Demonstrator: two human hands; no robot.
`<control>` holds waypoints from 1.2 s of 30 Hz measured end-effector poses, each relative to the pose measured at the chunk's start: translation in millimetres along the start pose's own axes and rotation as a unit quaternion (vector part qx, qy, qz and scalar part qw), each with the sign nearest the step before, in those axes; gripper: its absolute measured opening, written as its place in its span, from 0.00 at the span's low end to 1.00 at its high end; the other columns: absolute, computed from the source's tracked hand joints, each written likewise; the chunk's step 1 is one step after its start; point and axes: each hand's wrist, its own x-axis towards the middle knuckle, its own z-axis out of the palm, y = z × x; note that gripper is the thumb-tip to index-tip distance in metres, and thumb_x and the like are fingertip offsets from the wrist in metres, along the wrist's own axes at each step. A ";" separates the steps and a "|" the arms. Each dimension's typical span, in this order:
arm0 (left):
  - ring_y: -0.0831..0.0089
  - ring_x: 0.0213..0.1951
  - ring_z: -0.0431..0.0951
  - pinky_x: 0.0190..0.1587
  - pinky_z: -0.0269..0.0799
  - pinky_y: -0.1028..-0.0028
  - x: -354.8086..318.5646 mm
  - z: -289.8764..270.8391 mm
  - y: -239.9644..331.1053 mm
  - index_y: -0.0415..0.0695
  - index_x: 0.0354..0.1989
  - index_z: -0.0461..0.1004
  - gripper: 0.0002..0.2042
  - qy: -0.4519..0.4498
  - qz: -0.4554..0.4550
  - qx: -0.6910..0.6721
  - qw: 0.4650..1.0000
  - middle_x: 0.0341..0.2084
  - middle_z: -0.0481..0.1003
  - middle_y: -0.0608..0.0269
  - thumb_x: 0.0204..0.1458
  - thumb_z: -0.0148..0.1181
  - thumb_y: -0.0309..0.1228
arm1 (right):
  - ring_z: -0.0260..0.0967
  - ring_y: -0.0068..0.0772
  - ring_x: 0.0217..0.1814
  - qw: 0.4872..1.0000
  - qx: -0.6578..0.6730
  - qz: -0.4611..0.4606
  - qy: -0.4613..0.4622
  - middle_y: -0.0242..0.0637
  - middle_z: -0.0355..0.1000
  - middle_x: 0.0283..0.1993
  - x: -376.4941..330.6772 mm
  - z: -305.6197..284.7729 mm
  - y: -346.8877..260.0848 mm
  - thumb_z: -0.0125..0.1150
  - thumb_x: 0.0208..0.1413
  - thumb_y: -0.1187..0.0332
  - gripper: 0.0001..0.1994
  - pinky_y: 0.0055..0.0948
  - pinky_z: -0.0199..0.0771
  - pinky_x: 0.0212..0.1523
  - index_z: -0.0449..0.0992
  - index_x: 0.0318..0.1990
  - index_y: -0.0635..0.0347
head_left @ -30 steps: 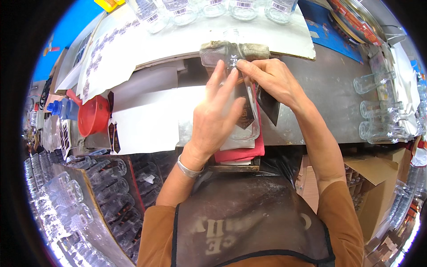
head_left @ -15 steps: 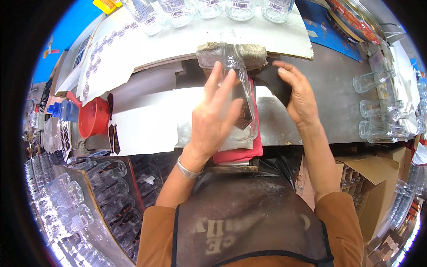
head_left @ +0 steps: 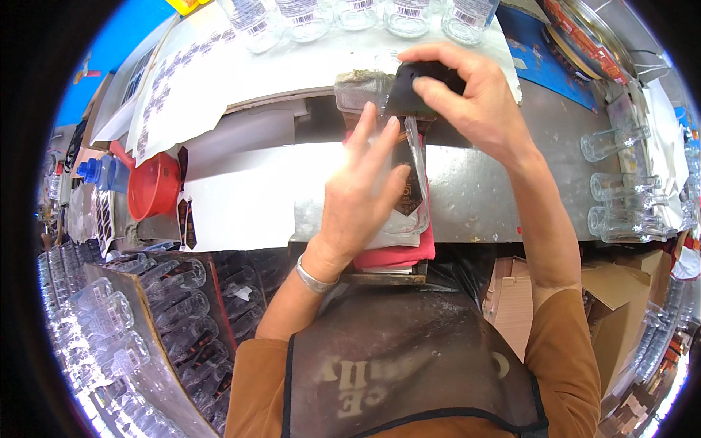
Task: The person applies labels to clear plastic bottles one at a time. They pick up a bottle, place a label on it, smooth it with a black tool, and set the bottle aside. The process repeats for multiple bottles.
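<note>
**Pressing a dark label onto a flat glass bottle**

Pressing down, the left hand (head_left: 358, 201) lies spread over a clear flat bottle (head_left: 409, 197), fingers (head_left: 380, 150) extended and flat on the glass, pinning it rather than gripping it. The right hand (head_left: 475, 102) is closed around a small dark pad (head_left: 416, 80) at the bottle's neck end, fingers curled tight over it.

The bottle lies on its side on a red cloth (head_left: 398, 255) at the near edge of the metal surface (head_left: 482, 197). A dark label (head_left: 409, 193) shows on its upper face, partly hidden by the left hand.

Judgement on technique: keep the left palm's weight steady so the bottle does not slide on the cloth; draw the pad along the label in one direction, centre outward, to avoid trapped bubbles or a skewed edge.

Surroundings: a red funnel (head_left: 152, 186) and white backing sheets (head_left: 241, 208) to the left; empty bottles (head_left: 621, 197) lying at right; more standing along the far edge (head_left: 350, 14).
</note>
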 end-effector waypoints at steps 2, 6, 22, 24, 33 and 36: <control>0.50 0.58 0.75 0.57 0.74 0.63 -0.1 -0.4 1.3 0.39 0.63 0.70 0.26 -0.006 -0.014 -0.009 1.000 0.68 0.60 0.41 0.53 0.64 0.24 | 0.73 0.21 0.41 0.998 -0.060 0.018 0.016 0.34 0.78 0.41 3.2 3.5 -1.4 0.59 0.58 0.73 0.14 0.25 0.75 0.45 0.78 0.52 0.64; 0.54 0.67 0.67 0.66 0.65 0.62 -0.3 -3.8 7.3 0.39 0.67 0.66 0.26 -0.025 -0.051 -0.021 0.998 0.70 0.60 0.44 0.58 0.61 0.25 | 0.76 0.26 0.43 0.986 -0.120 -0.059 0.103 0.38 0.79 0.44 1.3 6.3 -7.5 0.58 0.58 0.74 0.14 0.26 0.75 0.46 0.78 0.51 0.63; 0.75 0.30 0.80 0.38 0.74 0.74 63.0 -5.1 -15.7 0.30 0.37 0.80 0.29 -0.073 -0.359 -0.121 0.923 0.25 0.81 0.56 0.54 0.63 0.54 | 0.68 0.20 0.49 0.969 0.187 0.100 0.129 0.33 0.72 0.48 -108.8 11.9 -19.1 0.57 0.60 0.77 0.14 0.21 0.68 0.52 0.75 0.54 0.67; 0.75 0.29 0.79 0.37 0.74 0.75 63.4 -2.7 -14.5 0.30 0.36 0.79 0.29 -0.065 -0.355 -0.113 0.926 0.24 0.81 0.58 0.54 0.63 0.53 | 0.68 0.20 0.48 0.960 0.202 0.135 0.140 0.33 0.72 0.47 -110.4 11.0 -14.5 0.57 0.61 0.76 0.14 0.21 0.68 0.52 0.75 0.54 0.66; 0.81 0.32 0.74 0.36 0.70 0.80 43.8 1.8 -21.3 0.32 0.45 0.76 0.28 -0.022 -0.387 -0.325 0.863 0.29 0.77 0.66 0.60 0.60 0.52 | 0.73 0.23 0.49 0.944 0.220 0.160 0.184 0.38 0.77 0.48 -80.9 17.0 4.2 0.59 0.62 0.74 0.15 0.24 0.73 0.53 0.74 0.54 0.68; 0.81 0.34 0.80 0.30 0.67 0.84 36.0 10.1 -20.7 0.38 0.43 0.75 0.22 -0.020 -0.339 -0.293 0.894 0.31 0.78 0.65 0.66 0.54 0.50 | 0.76 0.25 0.45 0.959 0.149 0.124 0.206 0.39 0.80 0.44 -61.4 24.4 11.9 0.62 0.57 0.69 0.15 0.25 0.75 0.48 0.77 0.49 0.69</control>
